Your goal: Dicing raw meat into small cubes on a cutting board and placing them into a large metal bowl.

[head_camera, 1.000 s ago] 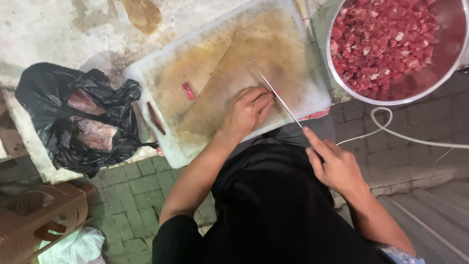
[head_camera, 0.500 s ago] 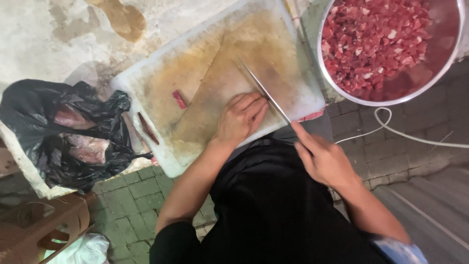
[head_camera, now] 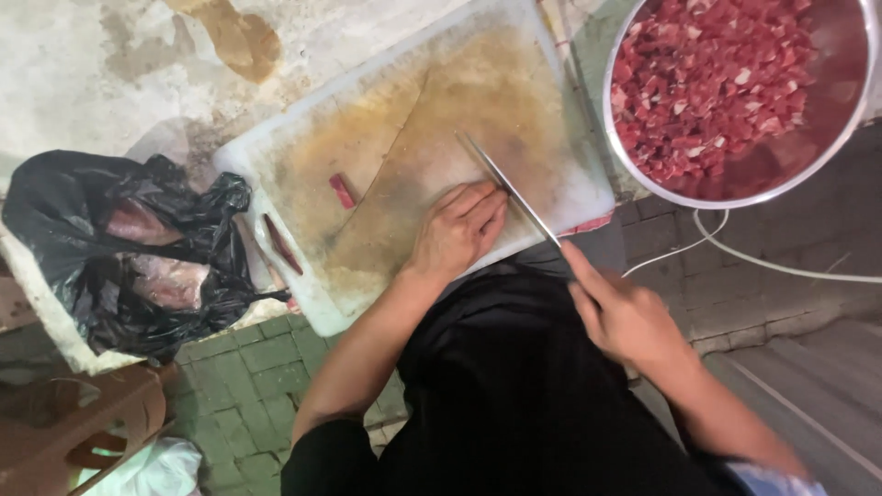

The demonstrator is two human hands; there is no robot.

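Lying near the cutting board's (head_camera: 367, 156) front edge, a stiff, sharp knife (head_camera: 507, 186) is gripped at its handle by the closed right hand (head_camera: 625, 317), left hand (head_camera: 455, 230) fingers pressed together flat.

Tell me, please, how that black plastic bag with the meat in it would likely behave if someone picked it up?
The black bag looks thin and crumpled, so it would probably sag and fold rather than hold shape. The meat pieces showing at its open mouth suggest it is fairly heavy and could spill. Its glossy film may be slippery.

Our left hand (head_camera: 457, 231) lies flat, palm down, fingers together. Our right hand (head_camera: 625, 317) is closed in a grip, forefinger stretched forward.
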